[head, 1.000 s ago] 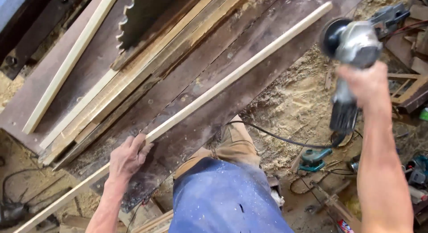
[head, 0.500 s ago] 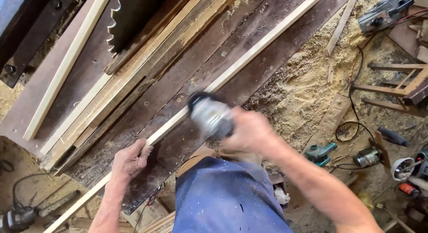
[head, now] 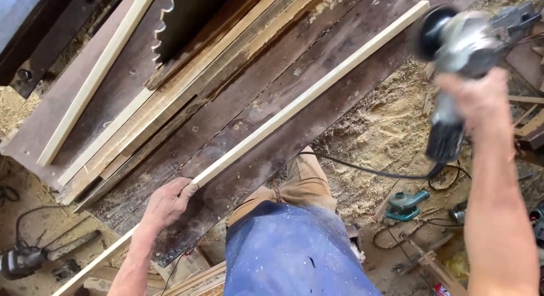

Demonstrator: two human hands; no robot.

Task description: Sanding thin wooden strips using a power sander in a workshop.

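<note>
While a long, pale, square-edged wooden strip [head: 306, 95] is pinned slantwise on the dark workbench [head: 351, 98] under the curled fingers of the left hand [head: 167, 202], a grey angle grinder [head: 453, 58] is clasped by the right hand [head: 479, 98], fingers wrapped tight.

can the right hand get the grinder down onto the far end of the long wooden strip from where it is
Probably yes. The right hand holds the angle grinder raised just beside the far end of the wooden strip, with nothing between them; only its trailing cord hangs below.
</note>
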